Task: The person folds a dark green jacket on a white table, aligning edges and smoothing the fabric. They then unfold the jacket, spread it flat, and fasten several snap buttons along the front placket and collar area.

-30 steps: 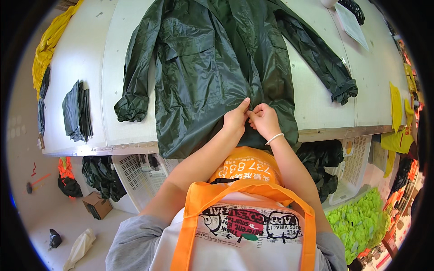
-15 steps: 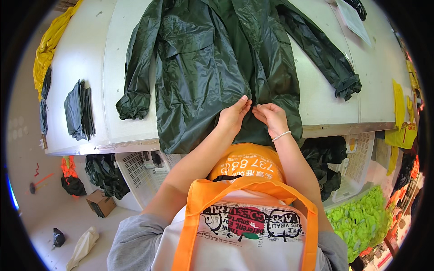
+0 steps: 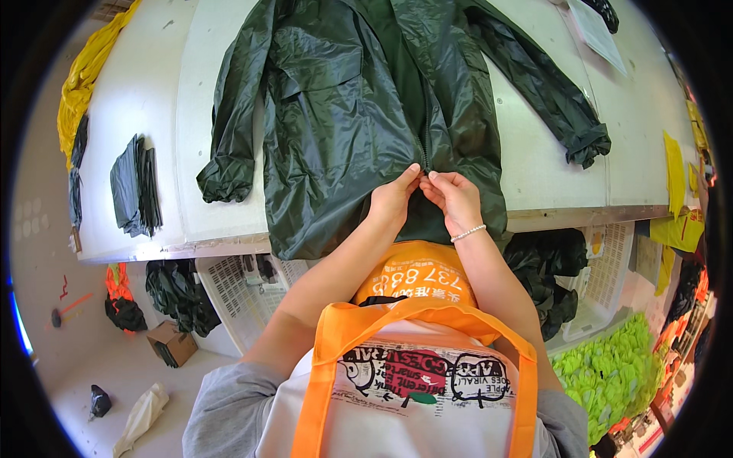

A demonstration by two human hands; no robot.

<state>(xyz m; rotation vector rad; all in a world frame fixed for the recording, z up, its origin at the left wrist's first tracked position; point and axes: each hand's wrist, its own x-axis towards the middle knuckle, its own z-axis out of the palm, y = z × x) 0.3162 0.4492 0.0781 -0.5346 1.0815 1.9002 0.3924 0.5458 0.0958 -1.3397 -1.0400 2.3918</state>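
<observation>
A dark green, shiny jacket (image 3: 328,122) lies spread on the white table, its sleeves out to both sides and its hem over the near edge. Its front zipper (image 3: 425,137) runs down to where my hands meet. My left hand (image 3: 395,195) pinches the bottom of the left-side zipper edge. Close against it, my right hand (image 3: 455,200) pinches the other front edge at the zipper's lower end. Fingers of both hands nearly touch and hide the zipper's end parts. A beaded bracelet circles my right wrist.
Folded dark green garments (image 3: 134,187) lie on the table (image 3: 214,221) at left. Yellow fabric (image 3: 88,76) hangs at the far left. Below the edge stand white plastic crates (image 3: 240,305), one holding dark garments. Bright lime-green pieces (image 3: 607,374) are heaped at lower right.
My right hand has moved slightly left and up, bringing the right front edge against the left one. The gap between the zipper edges has narrowed. My left hand has barely moved.
</observation>
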